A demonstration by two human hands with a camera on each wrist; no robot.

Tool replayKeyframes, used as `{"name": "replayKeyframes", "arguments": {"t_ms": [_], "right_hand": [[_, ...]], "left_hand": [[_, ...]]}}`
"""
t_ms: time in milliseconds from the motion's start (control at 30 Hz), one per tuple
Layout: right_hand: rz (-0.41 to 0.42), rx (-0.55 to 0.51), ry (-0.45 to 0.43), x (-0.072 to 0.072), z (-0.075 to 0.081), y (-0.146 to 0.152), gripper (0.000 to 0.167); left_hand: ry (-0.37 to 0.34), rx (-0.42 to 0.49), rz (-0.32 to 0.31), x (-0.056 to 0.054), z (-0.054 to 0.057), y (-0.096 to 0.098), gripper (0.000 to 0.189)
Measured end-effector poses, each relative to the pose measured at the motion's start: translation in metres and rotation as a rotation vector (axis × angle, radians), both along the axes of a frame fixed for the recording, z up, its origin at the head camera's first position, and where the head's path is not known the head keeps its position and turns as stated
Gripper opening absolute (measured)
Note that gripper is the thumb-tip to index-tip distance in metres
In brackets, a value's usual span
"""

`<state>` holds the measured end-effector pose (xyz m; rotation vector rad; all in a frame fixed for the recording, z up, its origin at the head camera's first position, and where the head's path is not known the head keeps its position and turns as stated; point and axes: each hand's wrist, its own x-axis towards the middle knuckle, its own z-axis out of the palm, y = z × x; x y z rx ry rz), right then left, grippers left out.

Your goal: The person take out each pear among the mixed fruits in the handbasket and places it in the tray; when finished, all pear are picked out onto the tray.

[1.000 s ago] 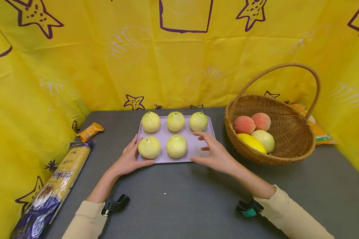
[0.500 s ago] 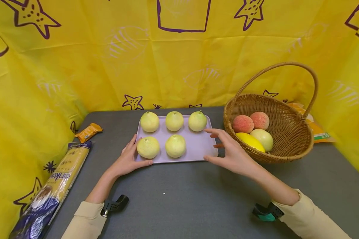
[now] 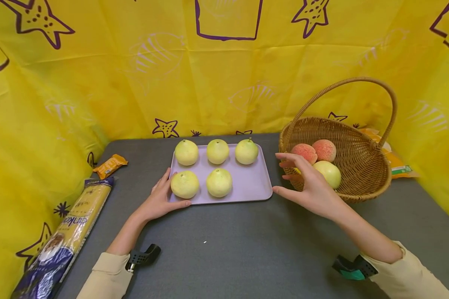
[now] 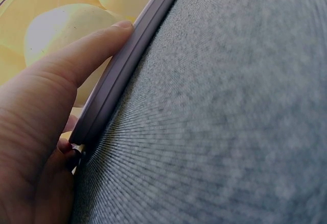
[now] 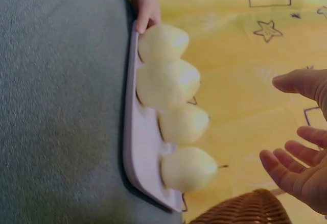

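My left hand [image 3: 160, 197] holds the near left corner of a lilac tray [image 3: 251, 189], its thumb along the front rim in the left wrist view. Several round pale yellow-green fruits, like small pomelos, stand on the tray in two rows. A front-row fruit [image 3: 185, 184] sits right by the left hand, with another fruit [image 3: 219, 182] to its right. My right hand [image 3: 314, 187] holds nothing, fingers spread and loosely bent, beyond the tray's right end. In the head view it overlaps a wicker basket [image 3: 363, 166] and hides most of the yellow fruit inside.
The basket, with a tall arched handle [image 3: 363, 79], also holds two peaches [image 3: 324, 150] and a pale green fruit [image 3: 328, 174]. An orange packet [image 3: 400, 166] lies behind it. At left are a small orange wrapper [image 3: 110, 166] and a long noodle-like package [image 3: 67, 236]. Yellow cloth encloses the table.
My right hand has moved right from over the tray's near right part to in front of the basket. My left hand stays at the tray's corner, and the fruits keep their places.
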<state>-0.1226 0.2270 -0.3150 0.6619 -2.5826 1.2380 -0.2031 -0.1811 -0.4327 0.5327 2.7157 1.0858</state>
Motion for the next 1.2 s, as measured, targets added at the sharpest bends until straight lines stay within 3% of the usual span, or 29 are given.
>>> {"name": "replayKeyframes", "arguments": {"t_ms": [300,533,1200], "right_hand": [[-0.027,-0.006,0.021,-0.002,0.008,0.018,0.070],[-0.059,0.104,-0.021,-0.008,0.015,0.042,0.066],[-0.032,0.305,-0.357,-0.045,0.049,0.095,0.055]], "left_hand": [[-0.001,-0.002,0.001,0.000,0.000,0.000,0.109],[0.001,0.002,-0.005,0.000,0.000,0.000,0.108],[0.023,0.005,0.002,0.000,-0.002,0.000,0.108]]}}
